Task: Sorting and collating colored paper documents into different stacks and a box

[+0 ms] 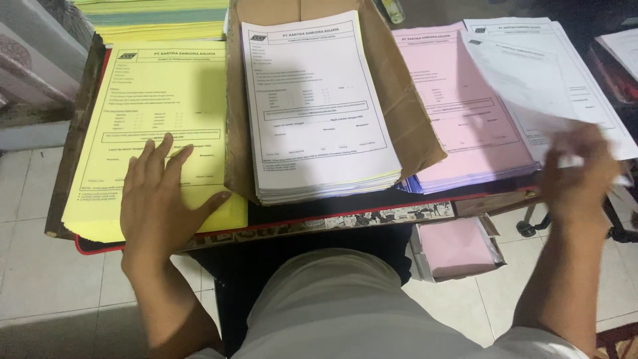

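Note:
My left hand (161, 197) lies flat, fingers spread, on the lower part of a stack of yellow printed forms (159, 100) at the left of the low table. My right hand (579, 174), blurred by motion, grips the near corner of a white printed sheet (525, 86) lifted over the stacks at the right. In the middle a thick stack of white forms (312, 106) rests on brown wrapping paper (412, 113). A stack of pink forms (458, 126) lies to its right, and a white stack (585, 80) lies beyond that.
More yellow and green paper (159, 20) is stacked at the back left. The table edge (319, 225) has a red rim. A wrapped pink paper packet (458, 249) sits on the tiled floor (40, 266) below. My lap in light cloth fills the bottom centre.

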